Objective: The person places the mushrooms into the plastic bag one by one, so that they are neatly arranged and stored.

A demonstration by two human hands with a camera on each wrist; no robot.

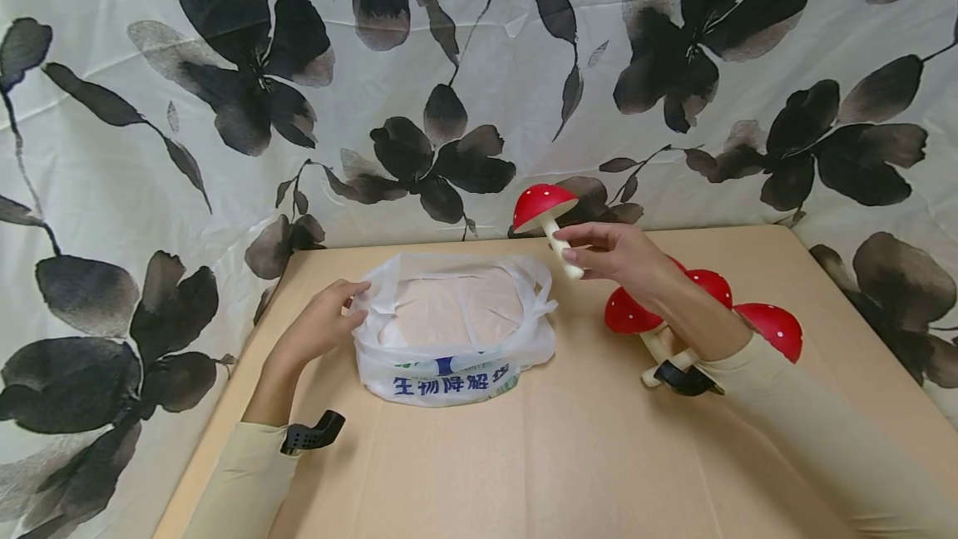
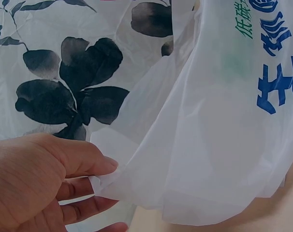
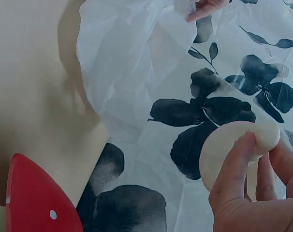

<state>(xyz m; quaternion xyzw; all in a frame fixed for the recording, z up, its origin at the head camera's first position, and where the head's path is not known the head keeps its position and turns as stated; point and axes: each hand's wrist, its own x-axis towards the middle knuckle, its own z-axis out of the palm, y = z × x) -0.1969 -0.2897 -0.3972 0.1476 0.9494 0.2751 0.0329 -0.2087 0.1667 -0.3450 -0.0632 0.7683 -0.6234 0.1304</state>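
Observation:
A white plastic bag [image 1: 456, 364] with blue and green print stands with its mouth spread upward on the table. At its left side my left hand [image 1: 322, 323] pinches the bag's edge between thumb and fingers, as the left wrist view also shows. My right hand [image 1: 617, 256] holds a toy mushroom [image 1: 545, 208] by its pale stem, the white-dotted red cap up, just beyond the bag's right rim. In the right wrist view the stem's end [image 3: 266, 137] sits between thumb and fingers. Under my right forearm lie several more red mushrooms [image 1: 631, 312], partly hidden.
The light wooden table [image 1: 449, 472] ends at the back against a white cloth [image 1: 479, 65] printed with dark flowers. One red mushroom cap [image 1: 774, 329] shows right of my forearm. A black strap [image 1: 313, 432] sits on my left wrist.

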